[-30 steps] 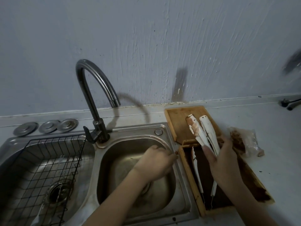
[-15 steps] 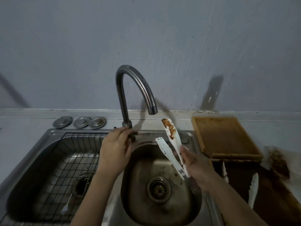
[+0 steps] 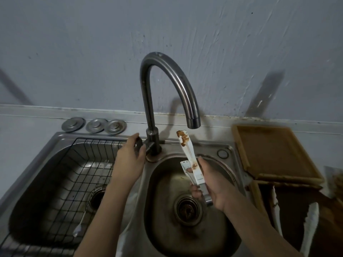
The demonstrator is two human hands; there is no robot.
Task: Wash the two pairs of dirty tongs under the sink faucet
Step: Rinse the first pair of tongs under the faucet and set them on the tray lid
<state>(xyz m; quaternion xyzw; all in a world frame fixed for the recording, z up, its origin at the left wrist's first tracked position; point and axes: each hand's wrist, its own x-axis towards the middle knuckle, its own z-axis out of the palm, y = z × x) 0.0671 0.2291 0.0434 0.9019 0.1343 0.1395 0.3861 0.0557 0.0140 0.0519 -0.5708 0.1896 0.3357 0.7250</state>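
My right hand (image 3: 213, 184) grips a pair of white tongs (image 3: 187, 149) smeared with brown sauce. It holds them over the right sink basin (image 3: 167, 229), tips up just below the faucet (image 3: 167, 76) spout. No water runs. My left hand (image 3: 130, 158) is closed on the faucet handle (image 3: 139, 143) at the base. A second pair of white tongs (image 3: 310, 225) lies in a dark wooden tray (image 3: 258, 197) at the right edge.
The left basin (image 3: 37, 182) holds a black wire rack and a spoon (image 3: 79, 223). Three metal sink plugs (image 3: 94, 125) sit behind it. A wooden lid (image 3: 274, 151) rests on the counter right of the sink. The wall is close behind.
My right hand lifted the tongs from the tray and brought them left under the spout. My left hand left the basin and closed on the faucet handle.
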